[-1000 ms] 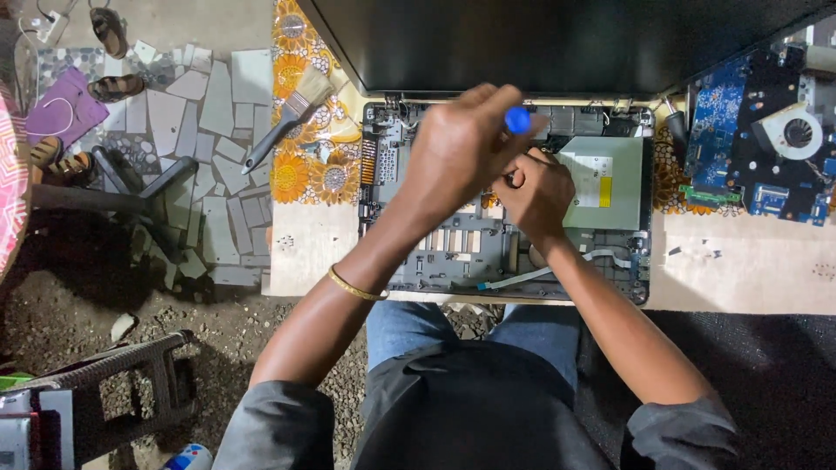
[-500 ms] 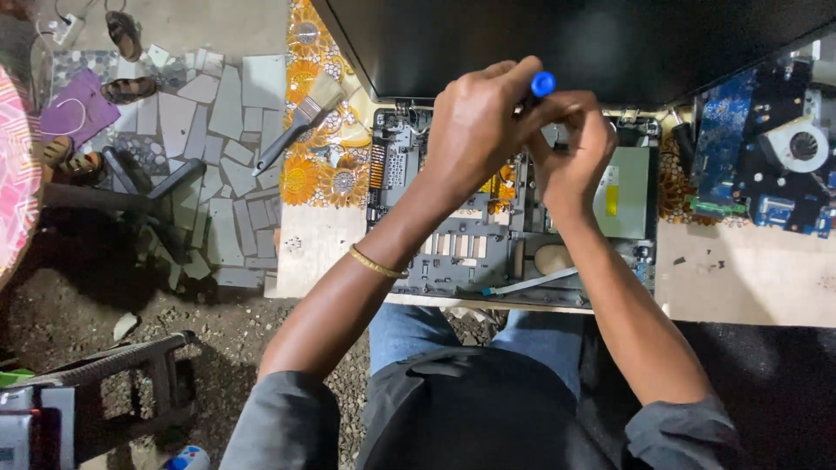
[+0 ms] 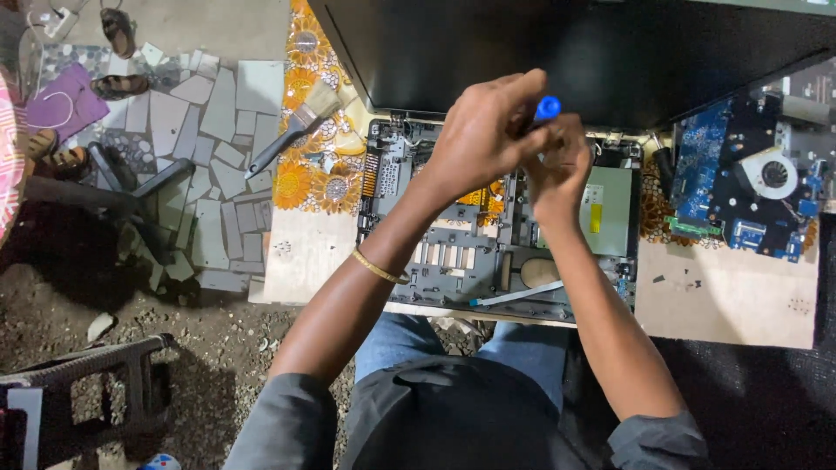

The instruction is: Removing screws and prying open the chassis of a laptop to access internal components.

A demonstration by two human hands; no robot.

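Observation:
An opened laptop base [image 3: 453, 261] with bare frame and parts lies on the wooden table [image 3: 740, 296] in front of me, its dark lid [image 3: 522, 43] folded back. My left hand [image 3: 483, 130] is closed around a screwdriver with a blue cap [image 3: 547, 107], held upright over the rear middle of the base. My right hand [image 3: 557, 170] sits just beside and below it, fingers pinched at the screwdriver's shaft. The tip is hidden by my hands. A silver optical drive [image 3: 610, 209] lies in the base to the right of my hands.
A paintbrush [image 3: 292, 130] rests on the orange floral cloth [image 3: 313, 174] at the table's left. A blue circuit board with a fan [image 3: 749, 187] lies at the right. A white flat cable [image 3: 522, 294] crosses the base's front. Tiled floor, sandals [image 3: 117, 26] and a dark stool [image 3: 96, 374] are on the left.
Both hands have stayed together on the screwdriver while the view shifted; they now sit slightly higher, nearer the laptop's hinge edge. The blue cap still shows above my left fingers.

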